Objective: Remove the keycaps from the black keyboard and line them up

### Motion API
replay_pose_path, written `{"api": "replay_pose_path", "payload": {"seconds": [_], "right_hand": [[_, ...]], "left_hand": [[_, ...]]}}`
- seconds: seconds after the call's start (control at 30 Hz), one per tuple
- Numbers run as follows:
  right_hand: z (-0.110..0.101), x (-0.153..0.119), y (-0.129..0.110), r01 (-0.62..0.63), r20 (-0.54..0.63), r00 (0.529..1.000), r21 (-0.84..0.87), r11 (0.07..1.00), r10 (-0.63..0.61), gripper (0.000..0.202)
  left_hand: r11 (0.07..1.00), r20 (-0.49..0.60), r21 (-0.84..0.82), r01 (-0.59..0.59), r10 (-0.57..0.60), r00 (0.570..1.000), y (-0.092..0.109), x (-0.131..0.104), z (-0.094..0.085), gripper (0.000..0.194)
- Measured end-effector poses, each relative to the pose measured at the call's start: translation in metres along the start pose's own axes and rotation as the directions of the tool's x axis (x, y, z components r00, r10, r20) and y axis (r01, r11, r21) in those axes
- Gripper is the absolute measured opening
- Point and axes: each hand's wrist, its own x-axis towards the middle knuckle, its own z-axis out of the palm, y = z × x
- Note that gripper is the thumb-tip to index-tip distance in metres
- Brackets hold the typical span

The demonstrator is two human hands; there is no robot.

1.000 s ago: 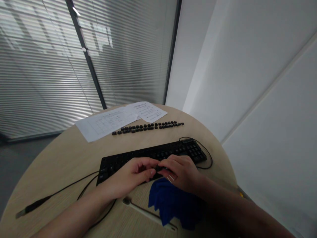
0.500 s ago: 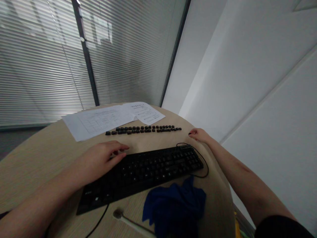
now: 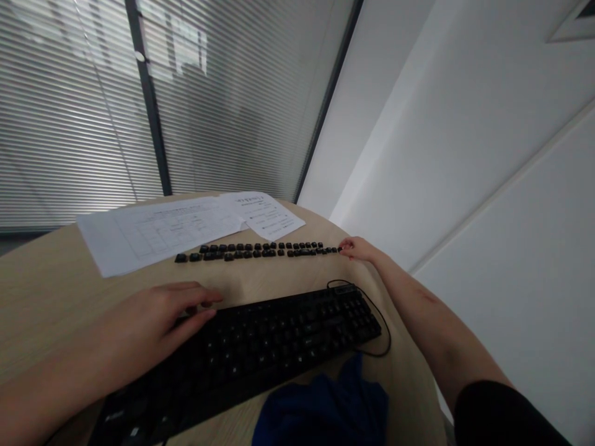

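Observation:
A black keyboard [image 3: 279,341] lies at a slant on the table, with keys still on its right part. My left hand [image 3: 176,313] rests over the keyboard's upper left edge, thumb and fingers apart, holding nothing. Beyond the keyboard, loose black keycaps [image 3: 260,254] lie in two long rows. At the right end of the nearer row my right hand [image 3: 356,248] pinches a small black keycap [image 3: 340,249] between thumb and fingers, down at the tabletop. My left hand and forearm hide part of the keyboard's left side.
Printed paper sheets [image 3: 162,229] lie behind the keycaps. A crumpled blue cloth [image 3: 325,409] sits in front of the keyboard. The black cable [image 3: 383,322] loops beside its right end. The table's curved edge runs close to a white wall [image 3: 441,155]; window blinds [image 3: 232,111] stand behind.
My right hand has moved left with the keycap, up to the end of the nearer row. The view has shifted, and the toothbrush is out of the picture. My left hand stays at the keyboard.

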Motion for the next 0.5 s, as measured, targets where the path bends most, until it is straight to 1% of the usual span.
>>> {"api": "replay_pose_path", "payload": {"seconds": [0.13, 0.3, 0.43, 0.5], "right_hand": [[0.004, 0.0, 0.003, 0.006, -0.017, 1.0, 0.044, 0.999, -0.005, 0.024], [0.007, -0.003, 0.005, 0.02, -0.059, 0.998, 0.109, 0.994, -0.014, 0.025], [0.004, -0.012, 0.004, 0.044, -0.126, 0.992, 0.178, 0.983, -0.022, 0.034], [0.001, -0.02, 0.002, 0.055, -0.185, 0.983, 0.211, 0.976, -0.016, 0.03]], "left_hand": [[0.999, 0.042, -0.03, -0.028, 0.029, 0.999, 0.002, 0.0, 0.004, 0.04], [0.999, 0.014, -0.029, -0.027, 0.027, 1.0, -0.002, -0.003, 0.004, 0.039], [0.999, -0.001, -0.02, -0.043, 0.043, 0.999, 0.0, -0.002, 0.001, 0.036], [0.999, 0.001, -0.017, -0.051, 0.051, 0.999, 0.002, -0.002, -0.001, 0.034]]}}
